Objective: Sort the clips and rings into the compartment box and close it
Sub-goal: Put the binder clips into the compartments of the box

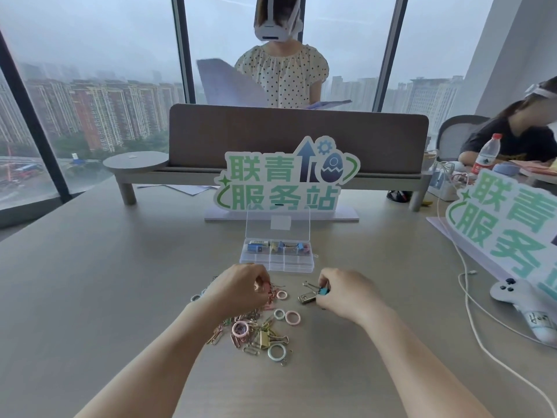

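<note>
A: While the lid is stood open, the box (276, 260) is noted at table (90, 282) centre, just beyond both hands. Back-row compartments are seen part filled with clips; the front row appears bare.

B: Hand states?

A: The left hand (238, 288) is closed, fingers pinched into pink paper clips at the pile's far edge. The right hand (343, 292) is closed on a blue binder clip (323, 292); a brass-coloured binder clip (307, 298) is lying just left of it, touching or nearly so.

B: The relation to be recorded?

A: The box is lying straight ahead of the held clip, slightly left, its long axis running left to right. The right hand is judged marginally nearer the right-end compartments. The pile (256, 330) of clips and rings is left between the forearms, unsorted.

B: Legible writing?

A: On the sign (283, 182) behind the box, "联青服务站" is read in green. The white label on the lid cannot be read.
</note>
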